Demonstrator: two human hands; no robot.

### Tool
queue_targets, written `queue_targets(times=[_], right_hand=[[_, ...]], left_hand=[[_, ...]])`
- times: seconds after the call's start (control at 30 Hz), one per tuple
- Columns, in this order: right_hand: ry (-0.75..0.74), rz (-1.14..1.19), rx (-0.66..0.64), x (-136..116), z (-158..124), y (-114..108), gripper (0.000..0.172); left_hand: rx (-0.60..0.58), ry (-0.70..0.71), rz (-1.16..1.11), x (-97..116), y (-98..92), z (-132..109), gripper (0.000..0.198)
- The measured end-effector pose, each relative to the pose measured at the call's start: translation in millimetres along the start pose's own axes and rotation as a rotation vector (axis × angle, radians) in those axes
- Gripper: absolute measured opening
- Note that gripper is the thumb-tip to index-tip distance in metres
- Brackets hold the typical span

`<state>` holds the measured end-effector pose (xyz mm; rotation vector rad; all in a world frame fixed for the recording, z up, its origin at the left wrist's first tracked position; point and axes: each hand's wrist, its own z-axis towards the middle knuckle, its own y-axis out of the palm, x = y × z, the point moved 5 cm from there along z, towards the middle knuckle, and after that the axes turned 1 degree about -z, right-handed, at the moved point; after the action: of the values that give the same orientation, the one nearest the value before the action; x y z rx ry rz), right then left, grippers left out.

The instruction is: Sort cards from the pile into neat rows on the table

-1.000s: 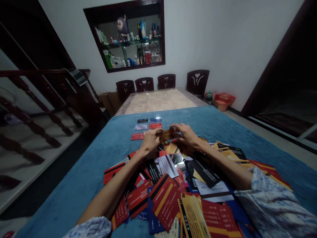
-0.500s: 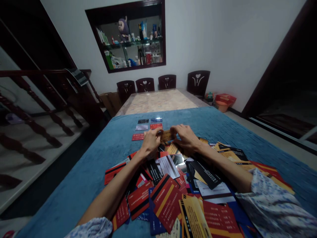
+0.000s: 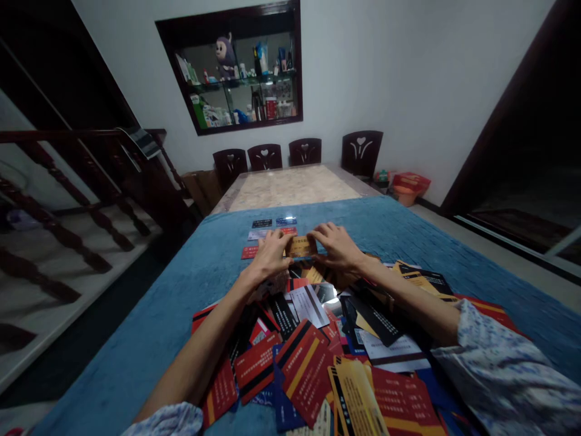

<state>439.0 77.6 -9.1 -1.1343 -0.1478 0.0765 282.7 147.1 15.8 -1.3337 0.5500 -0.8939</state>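
A gold card (image 3: 300,246) is held between my two hands at the far side of a loose heap of cards. My left hand (image 3: 271,251) grips its left end and my right hand (image 3: 336,243) its right end, fingers closed on both sides. Below my wrists the heap spreads out, with a red card (image 3: 305,363), a silver card (image 3: 309,305), a black card (image 3: 380,318) and yellow cards (image 3: 356,396) overlapping. Just past my left hand lie cards in rows, among them a black one (image 3: 262,223), a blue one (image 3: 285,222) and a red one (image 3: 249,252).
A blue cloth (image 3: 181,290) covers the near part of the long table, and its stone top (image 3: 290,184) shows beyond. Dark chairs (image 3: 362,151) stand at the far end. To the left runs a wooden railing (image 3: 68,206); a shelf niche (image 3: 240,79) is set in the wall.
The gold card has tilted so its printed face shows more and has shifted slightly left. My left hand moved a little left and now covers part of the laid-out red cards.
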Motion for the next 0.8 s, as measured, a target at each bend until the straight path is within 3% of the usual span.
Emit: queue_targets(times=[0.23,0.5,0.8], right_hand=[[-0.004,0.011,-0.144,-7,17,-2,0.048],[-0.001,0.034,-0.246,-11,37,11,0.042],[0.056,0.098,-0.370,-15,53,29,0.035]], left_hand=[[-0.071,-0.032,0.095,-8,-4.3,3,0.037],[-0.162,-0.037,0.156,-25,2.5,12,0.040],[-0.234,-0.032,0.184,-47,17.7,24,0.027]])
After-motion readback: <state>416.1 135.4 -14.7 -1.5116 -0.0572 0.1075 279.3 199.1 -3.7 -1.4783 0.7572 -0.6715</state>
